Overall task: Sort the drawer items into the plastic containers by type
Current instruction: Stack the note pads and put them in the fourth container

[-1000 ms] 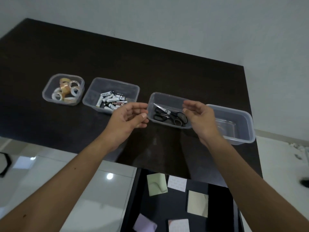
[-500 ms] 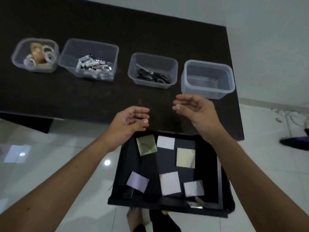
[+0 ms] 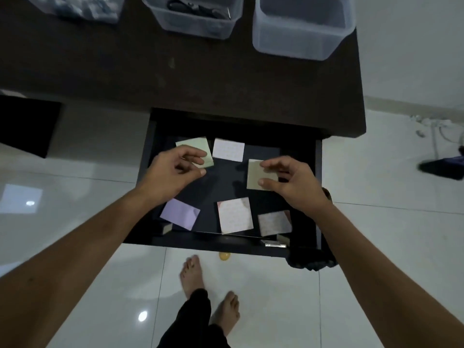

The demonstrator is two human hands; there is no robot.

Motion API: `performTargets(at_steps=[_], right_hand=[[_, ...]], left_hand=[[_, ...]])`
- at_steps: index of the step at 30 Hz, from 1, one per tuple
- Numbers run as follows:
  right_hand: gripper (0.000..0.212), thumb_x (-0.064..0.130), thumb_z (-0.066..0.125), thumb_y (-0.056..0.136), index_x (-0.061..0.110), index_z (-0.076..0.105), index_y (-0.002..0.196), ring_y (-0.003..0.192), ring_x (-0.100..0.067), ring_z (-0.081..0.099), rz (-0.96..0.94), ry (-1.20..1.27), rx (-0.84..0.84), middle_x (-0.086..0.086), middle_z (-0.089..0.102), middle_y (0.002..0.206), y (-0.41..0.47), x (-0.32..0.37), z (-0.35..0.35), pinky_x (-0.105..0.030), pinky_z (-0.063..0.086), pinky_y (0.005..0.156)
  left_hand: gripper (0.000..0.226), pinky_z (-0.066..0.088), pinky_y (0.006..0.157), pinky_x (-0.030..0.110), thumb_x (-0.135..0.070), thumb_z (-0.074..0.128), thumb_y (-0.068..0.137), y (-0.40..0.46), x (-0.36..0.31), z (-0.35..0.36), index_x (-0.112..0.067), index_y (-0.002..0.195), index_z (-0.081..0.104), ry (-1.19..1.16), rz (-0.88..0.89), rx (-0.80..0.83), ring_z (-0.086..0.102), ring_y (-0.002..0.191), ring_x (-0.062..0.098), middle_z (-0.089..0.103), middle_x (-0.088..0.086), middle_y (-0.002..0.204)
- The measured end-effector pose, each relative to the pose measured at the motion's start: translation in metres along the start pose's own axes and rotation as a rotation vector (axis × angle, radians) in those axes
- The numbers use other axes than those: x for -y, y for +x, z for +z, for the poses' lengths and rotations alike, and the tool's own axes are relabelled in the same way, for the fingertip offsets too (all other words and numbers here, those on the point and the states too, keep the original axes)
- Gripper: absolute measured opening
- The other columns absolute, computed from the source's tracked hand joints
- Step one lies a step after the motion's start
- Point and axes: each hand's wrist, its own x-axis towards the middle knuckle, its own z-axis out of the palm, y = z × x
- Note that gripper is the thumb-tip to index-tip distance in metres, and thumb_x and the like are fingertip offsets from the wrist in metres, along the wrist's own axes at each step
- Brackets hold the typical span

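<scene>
The drawer [image 3: 305, 192] stands pulled out from under the desk [image 3: 175, 71], with six paper notes lying flat on its dark floor. At the drawer's back left lies a green note [image 3: 198, 146]; the left hand [image 3: 173, 172] is over its near edge, fingers curled, thumb and forefinger close to the paper, but I cannot tell whether they pinch it. Beside it at the back lies a white note [image 3: 228, 149]. At the drawer's right, the right hand [image 3: 288, 182] pinches a tan note [image 3: 256, 175] between thumb and fingers. Along the drawer's front lie a purple note [image 3: 179, 214], a pinkish note [image 3: 234, 215] and a smaller pale note [image 3: 273, 223]. On the desk behind the drawer stand a tub [image 3: 198, 23] holding scissors [image 3: 198, 7] and an empty tub [image 3: 298, 28].
</scene>
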Motion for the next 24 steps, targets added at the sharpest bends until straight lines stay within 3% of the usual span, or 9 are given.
performTargets(at_steps=[3, 7, 12, 16, 20, 24], right_hand=[[0.041, 0.015, 0.091, 0.077, 0.026, 0.075, 0.113, 0.114, -0.004, 0.063, -0.056, -0.069, -0.035, 0.005, 0.064, 0.124, 0.008, -0.009, 0.008, -0.025, 0.048, 0.105], [0.056, 0.022, 0.095, 0.071, 0.035, 0.071, 0.120, 0.130, -0.023, 0.048, -0.045, -0.229, -0.102, 0.005, 0.055, 0.132, 0.015, -0.023, 0.016, -0.037, 0.040, 0.110], [0.075, 0.018, 0.093, 0.072, 0.027, 0.061, 0.139, 0.133, -0.026, 0.034, -0.018, -0.419, -0.070, 0.006, 0.045, 0.129, 0.020, -0.032, 0.021, -0.035, 0.031, 0.110], [0.083, 0.021, 0.095, 0.071, 0.025, 0.057, 0.144, 0.131, -0.024, 0.033, 0.004, -0.423, -0.058, 0.003, 0.043, 0.129, 0.020, -0.034, 0.023, -0.032, 0.030, 0.108], [0.083, 0.023, 0.095, 0.071, 0.025, 0.057, 0.145, 0.132, -0.022, 0.032, -0.008, -0.439, -0.038, 0.005, 0.041, 0.128, 0.017, -0.033, 0.026, -0.034, 0.032, 0.111], [0.083, 0.022, 0.095, 0.071, 0.024, 0.057, 0.145, 0.131, -0.021, 0.032, -0.018, -0.440, -0.025, 0.007, 0.039, 0.126, 0.015, -0.031, 0.026, -0.035, 0.033, 0.111]], left_hand=[[0.037, 0.060, 0.094, 0.028, -0.013, 0.086, 0.085, 0.005, 0.007, 0.007, -0.032, 0.113, 0.073, -0.029, 0.011, -0.024, 0.075, 0.094, 0.015, 0.075, -0.001, 0.108], [0.040, 0.062, 0.090, 0.033, -0.016, 0.088, 0.083, 0.012, 0.021, 0.012, -0.027, 0.118, 0.072, -0.022, 0.015, -0.094, 0.072, 0.087, 0.016, 0.072, 0.001, 0.107], [0.049, 0.053, 0.076, 0.015, -0.016, 0.091, 0.078, 0.018, 0.029, 0.019, -0.024, 0.122, 0.069, 0.138, 0.058, -0.270, 0.053, 0.074, 0.010, 0.061, 0.000, 0.104], [0.076, 0.049, 0.085, 0.027, -0.021, 0.093, 0.076, 0.019, 0.034, 0.023, -0.020, 0.143, 0.057, 0.328, 0.039, -0.244, 0.050, 0.083, 0.011, 0.053, -0.002, 0.115], [0.093, 0.048, 0.100, 0.034, -0.024, 0.091, 0.079, 0.023, 0.039, 0.022, -0.016, 0.158, 0.042, 0.420, 0.003, -0.196, 0.050, 0.102, 0.015, 0.051, -0.003, 0.112], [0.101, 0.046, 0.096, 0.033, -0.028, 0.090, 0.080, 0.028, 0.039, 0.022, -0.010, 0.161, 0.033, 0.409, -0.010, -0.213, 0.052, 0.103, 0.018, 0.054, 0.002, 0.102]])
